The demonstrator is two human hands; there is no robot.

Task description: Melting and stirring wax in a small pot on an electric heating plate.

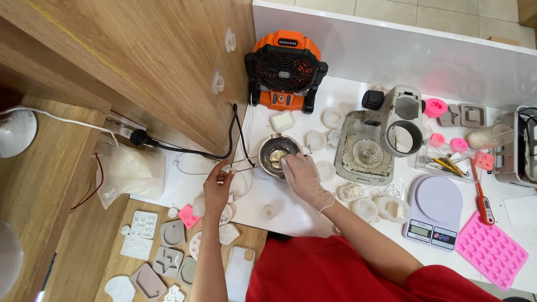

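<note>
A small steel pot [278, 151] stands on the white counter [291, 218], with something pale inside it. My left hand [217, 187], bare, grips the pot's thin wire handle [238, 164] at its far end. In a clear glove, my right hand [302, 176] rests over the pot's right rim, fingertips dipping toward the inside. Small white cast pieces [326, 170] lie around the pot. My red sleeve fills the lower middle of the view.
An orange and black fan [285, 70] stands behind the pot. To the right are a grey stand with a ring [400, 126], a round digital scale [436, 210], a pink mould [491, 249] and a red thermometer [482, 196]. Grey and white moulds [162, 260] lie lower left, below a white bag [131, 170].
</note>
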